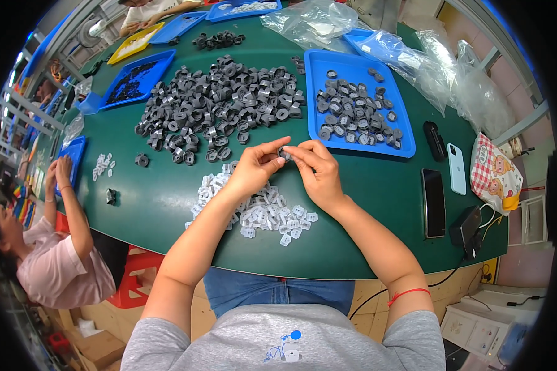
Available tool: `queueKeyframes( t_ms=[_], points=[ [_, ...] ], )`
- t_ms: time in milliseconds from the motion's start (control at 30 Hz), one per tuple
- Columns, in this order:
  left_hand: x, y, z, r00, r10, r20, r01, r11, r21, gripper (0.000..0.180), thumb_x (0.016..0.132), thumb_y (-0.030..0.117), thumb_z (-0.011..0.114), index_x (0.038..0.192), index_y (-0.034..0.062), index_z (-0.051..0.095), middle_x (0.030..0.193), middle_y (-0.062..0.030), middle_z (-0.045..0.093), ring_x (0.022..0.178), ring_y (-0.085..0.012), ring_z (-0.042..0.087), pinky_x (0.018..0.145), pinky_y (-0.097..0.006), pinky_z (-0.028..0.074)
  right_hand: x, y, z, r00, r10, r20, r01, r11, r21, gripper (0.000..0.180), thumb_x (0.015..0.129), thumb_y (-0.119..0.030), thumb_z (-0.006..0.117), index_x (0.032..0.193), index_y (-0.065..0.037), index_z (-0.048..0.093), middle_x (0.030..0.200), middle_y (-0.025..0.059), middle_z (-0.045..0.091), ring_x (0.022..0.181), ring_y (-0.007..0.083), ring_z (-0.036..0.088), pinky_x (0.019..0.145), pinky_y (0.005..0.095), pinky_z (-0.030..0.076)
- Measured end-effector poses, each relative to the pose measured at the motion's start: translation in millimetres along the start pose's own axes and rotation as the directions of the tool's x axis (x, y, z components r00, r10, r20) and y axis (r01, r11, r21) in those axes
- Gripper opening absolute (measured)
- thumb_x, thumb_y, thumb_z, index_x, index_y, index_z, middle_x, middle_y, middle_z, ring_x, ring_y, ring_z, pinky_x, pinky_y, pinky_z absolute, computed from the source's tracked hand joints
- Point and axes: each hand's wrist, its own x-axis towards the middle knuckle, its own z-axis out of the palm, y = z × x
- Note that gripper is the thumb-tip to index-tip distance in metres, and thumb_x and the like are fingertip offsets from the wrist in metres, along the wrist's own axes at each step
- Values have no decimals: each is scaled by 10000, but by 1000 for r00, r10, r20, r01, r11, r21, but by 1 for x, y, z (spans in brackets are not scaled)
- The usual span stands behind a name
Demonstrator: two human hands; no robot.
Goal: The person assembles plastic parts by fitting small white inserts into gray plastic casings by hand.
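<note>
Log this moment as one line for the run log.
left hand and right hand: both pinch small grey ring | below: white clips pile | ahead: grey rings heap

On the table, 2 hands, left hand and right hand, meet on 1 ring part above the clip pile, ring heap behind, tray behind-right, 2 phones right.

An assembly workshop: a green worktable heaped with grey parts, blue sorting trays, co-workers alongside.
</note>
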Motion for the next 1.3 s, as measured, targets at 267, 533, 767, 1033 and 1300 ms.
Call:
queueKeyframes(
  t_ms=[267,533,767,1033,1300],
  points=[
    [0,-5,3,997,47,56,-48,999,24,426,833,-26,490,1251,29,424,1027,-86,570,862,-106,560,792,-235,467,-1,0,0,981,184,64,-188,980,69,117,756,1,596,870,10,621,765,79,580,662,166,570,582,259,451],
    [-1,-3,8,998,41,-58,-47,993,-110,317,797,-16,547,1111,-25,510,897,-49,556,789,-83,574,715,-185,465,-1,2,1,969,248,-4,-246,964,100,86,763,-35,619,830,19,616,775,76,600,671,137,573,580,241,451],
    [-3,-2,11,996,14,-88,-26,991,-132,321,787,-7,564,1103,-29,515,894,-53,570,790,-76,579,705,-187,463,-3,11,6,858,513,29,-483,786,385,105,784,-53,614,839,24,568,743,61,605,635,85,563,567,211,464],
    [-2,1,9,993,-4,-121,-16,987,-163,353,793,0,554,1131,-58,471,954,-101,580,864,-150,589,798,-238,452,-6,12,7,887,462,12,-445,847,292,180,800,-36,583,970,25,592,748,50,609,631,86,567,574,195,461],
    [0,-1,6,989,-5,-145,-24,979,-200,351,796,-13,542,1135,-60,464,953,-104,583,872,-162,591,805,-246,455,-4,11,4,900,432,51,-420,833,360,221,811,-42,566,1025,4,589,813,37,594,677,76,559,598,193,453]
  ],
)
